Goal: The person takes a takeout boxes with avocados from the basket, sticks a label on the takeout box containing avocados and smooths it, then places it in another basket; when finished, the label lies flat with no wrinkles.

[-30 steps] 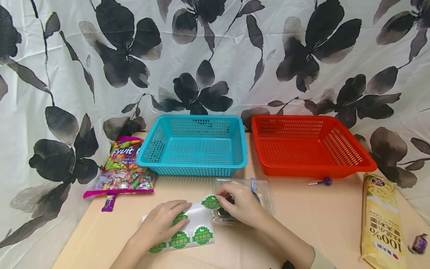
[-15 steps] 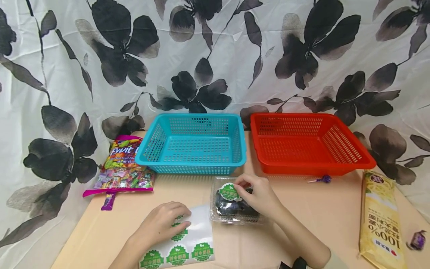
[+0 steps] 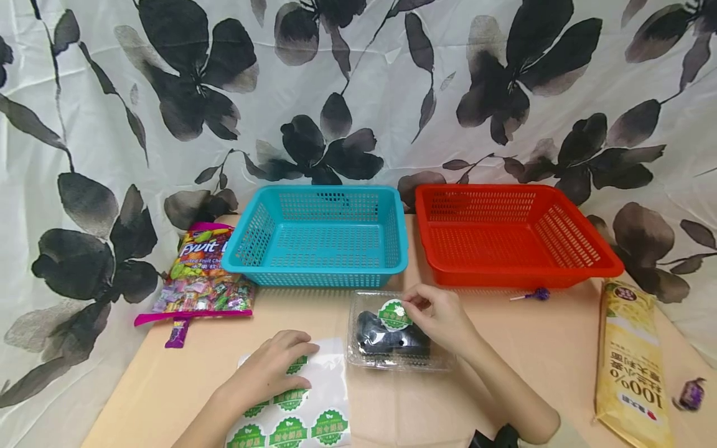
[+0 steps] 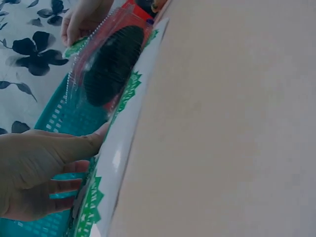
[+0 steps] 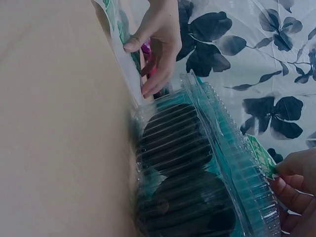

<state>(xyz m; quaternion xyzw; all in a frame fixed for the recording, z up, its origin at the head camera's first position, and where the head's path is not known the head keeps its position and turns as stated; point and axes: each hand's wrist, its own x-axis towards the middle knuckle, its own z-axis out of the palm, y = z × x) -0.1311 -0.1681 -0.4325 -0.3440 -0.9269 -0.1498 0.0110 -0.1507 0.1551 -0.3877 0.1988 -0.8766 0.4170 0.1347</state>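
Observation:
Between thumb and fingertips, my right hand [image 3: 439, 317] pinches the edge of a round green-and-white sticker [image 3: 394, 315]. The sticker is over the lid of a clear plastic clamshell box [image 3: 392, 362]; in the right wrist view its near edge [image 5: 261, 157] stands up from the lid. Dark rounded items [image 5: 175, 140] lie inside the box, their kind unclear through the ribbed plastic. My left hand [image 3: 269, 367] rests with spread fingers on a white sheet of stickers [image 3: 329, 386], left of the box. That hand covers part of the sheet.
Behind stand a blue basket [image 3: 313, 280] and a red basket [image 3: 504, 278]. A candy bag [image 3: 204, 283] and a small purple sweet [image 3: 177, 333] lie left. Rightward are a lollipop [image 3: 540, 294], a yellow pasta packet [image 3: 630, 361] and a purple wrapped sweet [image 3: 691, 394].
My right hand has carried the sticker from the sheet's upper right corner rightward over the box lid. The sheet has shifted slightly nearer me, with my left hand still on it.

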